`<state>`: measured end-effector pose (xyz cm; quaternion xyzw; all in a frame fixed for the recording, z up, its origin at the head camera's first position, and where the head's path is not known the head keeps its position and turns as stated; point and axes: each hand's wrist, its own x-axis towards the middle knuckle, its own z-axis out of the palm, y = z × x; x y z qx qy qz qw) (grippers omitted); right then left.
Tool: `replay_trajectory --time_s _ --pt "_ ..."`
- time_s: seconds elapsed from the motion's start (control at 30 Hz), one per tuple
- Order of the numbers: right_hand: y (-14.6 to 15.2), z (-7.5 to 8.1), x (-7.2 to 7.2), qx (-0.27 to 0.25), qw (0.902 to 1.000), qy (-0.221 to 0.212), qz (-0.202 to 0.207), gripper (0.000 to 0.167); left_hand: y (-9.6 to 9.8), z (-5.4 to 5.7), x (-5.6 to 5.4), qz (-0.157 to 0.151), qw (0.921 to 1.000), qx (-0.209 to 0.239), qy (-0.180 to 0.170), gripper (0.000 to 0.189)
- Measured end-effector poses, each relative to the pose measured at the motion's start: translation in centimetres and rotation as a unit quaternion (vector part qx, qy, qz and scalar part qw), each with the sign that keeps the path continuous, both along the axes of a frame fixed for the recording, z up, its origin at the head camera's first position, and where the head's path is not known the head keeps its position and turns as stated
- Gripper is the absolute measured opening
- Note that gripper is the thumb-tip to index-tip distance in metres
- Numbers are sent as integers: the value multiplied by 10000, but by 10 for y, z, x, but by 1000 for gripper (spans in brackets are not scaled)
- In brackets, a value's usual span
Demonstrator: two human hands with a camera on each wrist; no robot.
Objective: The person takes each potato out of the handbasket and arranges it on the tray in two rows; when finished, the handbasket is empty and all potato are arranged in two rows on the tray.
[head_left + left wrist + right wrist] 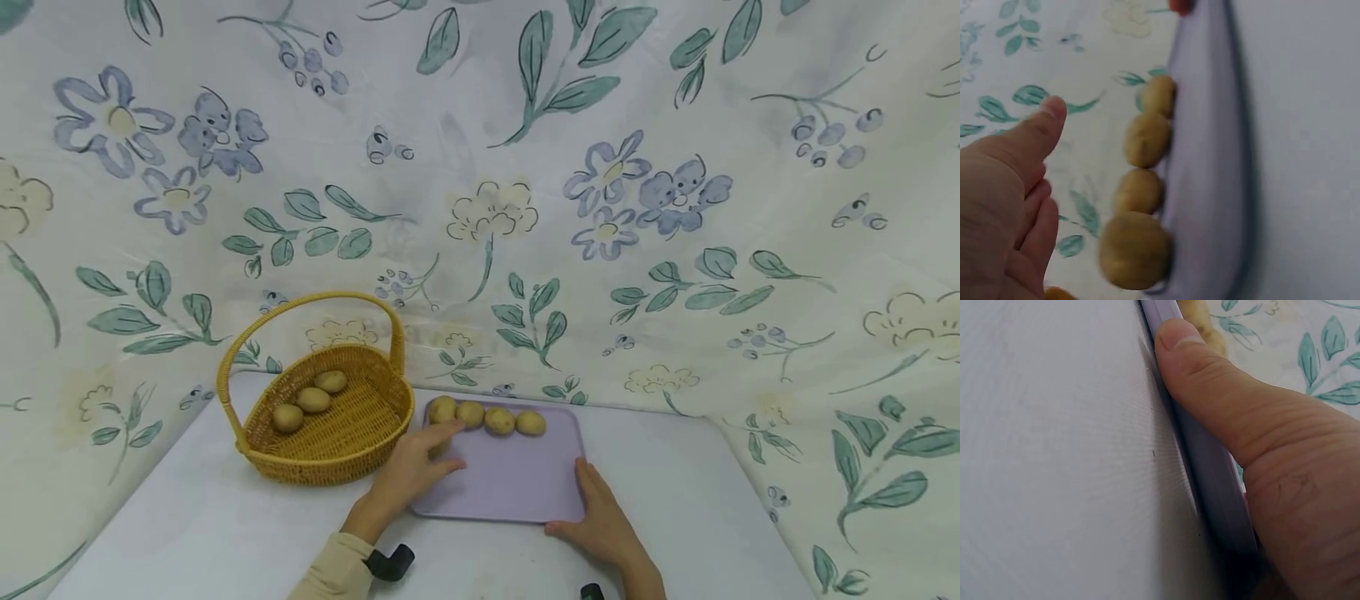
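Note:
A lilac tray (510,479) lies on the white table, with several potatoes (499,421) in a row along its far edge. My left hand (408,462) reaches over the tray's left side, thumb and fingers apart and nothing between them. Its fingertips overlap the leftmost potatoes in the head view; the left wrist view shows a gap between the hand (1016,175) and the row. At the tray's near right corner, my right hand (603,517) grips the rim, its thumb (1210,375) along the near side and its fingers along the right side.
A yellow wicker basket (330,475) with a tall arched handle stands left of the tray, close to my left hand. Three potatoes (313,400) lie along its left side. Behind the table (675,492) hangs a floral cloth (487,125).

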<state>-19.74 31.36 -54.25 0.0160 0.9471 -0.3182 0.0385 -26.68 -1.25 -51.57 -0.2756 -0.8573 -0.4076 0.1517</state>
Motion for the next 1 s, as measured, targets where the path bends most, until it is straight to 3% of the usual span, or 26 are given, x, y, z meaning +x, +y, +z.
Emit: replay_trajectory --time_s 0.1,0.23,0.4,0.5,0.63,0.83,1.0 --pt "1 0 1 5 10000 9 22 131 -6 21 4 -211 9996 137 -128 55" --pt "1 1 1 -18 10000 28 38 131 -25 51 4 -276 9991 201 -246 50" --pt "1 1 0 -25 9999 85 70 132 -63 85 -2 17 9994 180 -291 52" --pt "2 0 0 26 9999 79 78 132 -86 98 -9 300 9993 174 -168 53" --pt "2 0 0 88 9999 46 47 132 -112 105 -21 740 9967 267 -182 53" --pt "2 2 1 39 10000 -13 47 133 -143 108 -40 1103 9839 868 -1103 52" --pt "2 3 0 83 9999 29 67 133 -151 113 -56 1256 9797 851 -1313 57"
